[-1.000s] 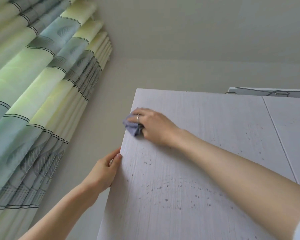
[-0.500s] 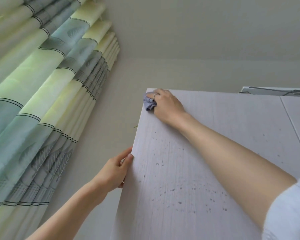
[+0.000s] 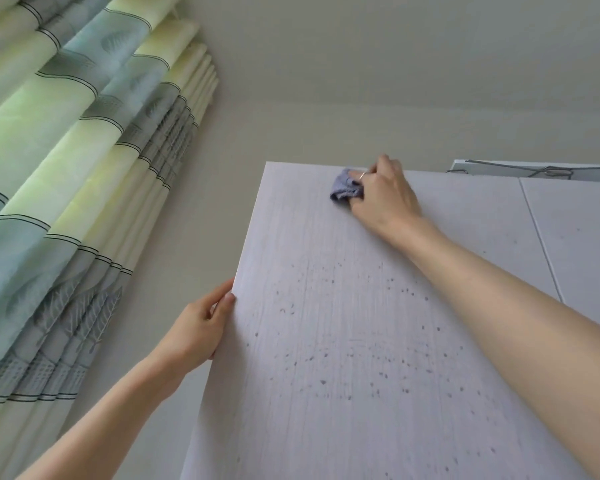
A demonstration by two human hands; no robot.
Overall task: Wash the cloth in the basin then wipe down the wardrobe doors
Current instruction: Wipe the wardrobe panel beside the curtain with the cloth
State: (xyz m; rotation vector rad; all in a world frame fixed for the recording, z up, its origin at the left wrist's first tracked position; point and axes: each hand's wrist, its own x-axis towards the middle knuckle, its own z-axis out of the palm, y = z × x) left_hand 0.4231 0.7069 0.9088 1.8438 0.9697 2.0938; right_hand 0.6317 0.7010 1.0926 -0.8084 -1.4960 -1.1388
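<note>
Right hand [image 3: 383,195]: bunches cloth [image 3: 345,188] against wardrobe door [image 3: 343,341] near its top edge (wiping pressure) | Left hand [image 3: 198,330]: grips door's left edge, probably steadying it | Specks below: apparently unwiped.

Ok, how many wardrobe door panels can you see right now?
2: the near door held by the left hand and wiped with the cloth; another right of the seam. More may lie outside the frame.
</note>
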